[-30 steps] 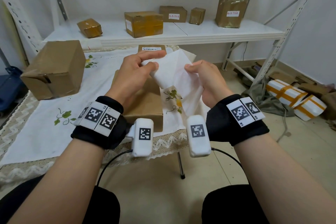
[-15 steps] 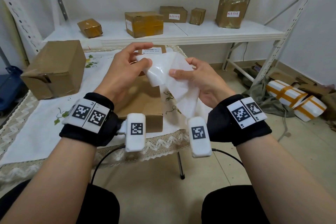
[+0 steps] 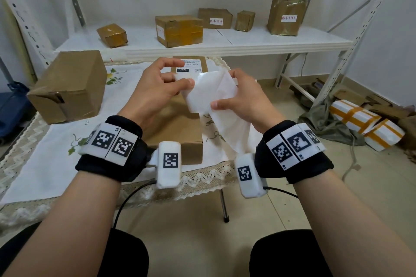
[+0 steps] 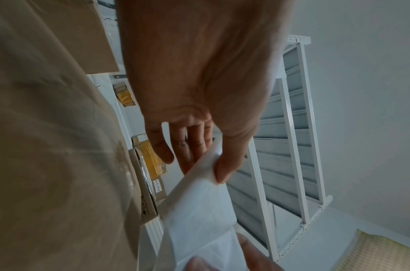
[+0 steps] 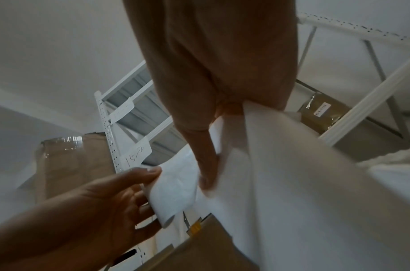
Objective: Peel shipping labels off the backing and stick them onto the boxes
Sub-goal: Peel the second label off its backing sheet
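Both hands hold a white label sheet in the air above a flat brown box on the table. My left hand pinches the sheet's upper left corner between thumb and fingers; the left wrist view shows the thumb on the sheet. My right hand grips the backing, which trails down toward the wrist. Another box with a printed label lies just beyond the hands. The right wrist view shows the peeled piece curling between the two hands.
A larger brown box stands on the tablecloth at the left. Several taped boxes sit on the white shelf behind. White bundles with orange tape lie on the floor at the right.
The hands have drawn slightly apart and lower. The left hand has pulled the sheet's corner leftward, and the labelled box behind them shows more.
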A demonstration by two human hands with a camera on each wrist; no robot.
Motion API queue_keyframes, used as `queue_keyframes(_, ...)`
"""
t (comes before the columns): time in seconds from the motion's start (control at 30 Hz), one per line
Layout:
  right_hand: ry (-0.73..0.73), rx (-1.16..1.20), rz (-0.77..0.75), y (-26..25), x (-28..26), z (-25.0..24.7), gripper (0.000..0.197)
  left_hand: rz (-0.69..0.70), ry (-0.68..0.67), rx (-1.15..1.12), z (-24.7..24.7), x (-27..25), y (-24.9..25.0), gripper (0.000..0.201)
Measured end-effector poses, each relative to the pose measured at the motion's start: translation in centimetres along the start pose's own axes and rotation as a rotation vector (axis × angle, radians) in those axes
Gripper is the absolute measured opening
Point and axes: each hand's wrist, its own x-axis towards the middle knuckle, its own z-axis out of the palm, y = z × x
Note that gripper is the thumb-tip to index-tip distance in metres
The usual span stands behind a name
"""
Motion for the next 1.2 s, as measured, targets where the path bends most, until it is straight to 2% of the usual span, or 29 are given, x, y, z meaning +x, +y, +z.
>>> queue_keyframes(0.37, 0.064, -0.288, -0.09, 0.9, 0.3, -0.2, 0.062, -0.012, -0.002, 0.047, 0.2, 0.0, -0.1, 0.044)
queue_keyframes(0.93, 0.181, -0.717, -0.159, 1.2, 0.5, 0.1, 0.039, -0.013, -0.037, 0.104, 0.5, -0.3, 0.1, 0.042)
queue_keyframes(1.07, 0.199, -0.711, -0.148, 1.5, 0.7, 0.1, 0.034, -0.009, -0.035, 0.115, 0.4, -0.3, 0.0, 0.04)
queue_keyframes(1.2, 0.06, -0.36, -0.092, 1.6, 0.8, -0.3, 0.032, 0.045, -0.062, 0.157, -0.2, -0.3, 0.1, 0.042)
